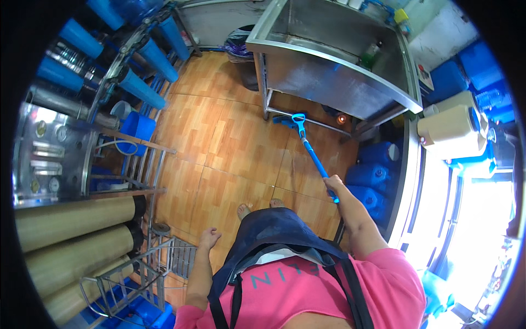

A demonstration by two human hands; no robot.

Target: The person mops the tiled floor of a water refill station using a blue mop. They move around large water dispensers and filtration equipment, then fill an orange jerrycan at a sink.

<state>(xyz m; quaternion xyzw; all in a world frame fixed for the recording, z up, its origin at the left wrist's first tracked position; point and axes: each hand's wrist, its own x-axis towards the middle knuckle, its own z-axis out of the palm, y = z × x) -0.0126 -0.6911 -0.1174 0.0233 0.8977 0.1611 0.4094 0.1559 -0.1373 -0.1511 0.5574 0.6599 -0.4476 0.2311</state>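
Note:
My right hand point(334, 184) is closed around the lower part of a blue long-handled floor brush point(314, 157), near the handle's end. The tool slants up and left, and its dark blue head point(285, 120) rests by the lower rail of a stainless steel sink. A light blue loop-shaped piece shows beside the head. On the left, my left hand point(210, 237) hangs over the wood-patterned tile floor point(230, 140), fingers loosely curled, holding nothing. Two bare feet show beyond the dark apron.
The steel sink point(304, 70) stands ahead, with a lined black bin point(245, 68) at its left. Blue jugs point(372, 174) lie along the right. Filter housings, a metal rack point(154, 177) and a blue bucket point(137, 129) flank the left. A metal step stand point(135, 279) is at lower left.

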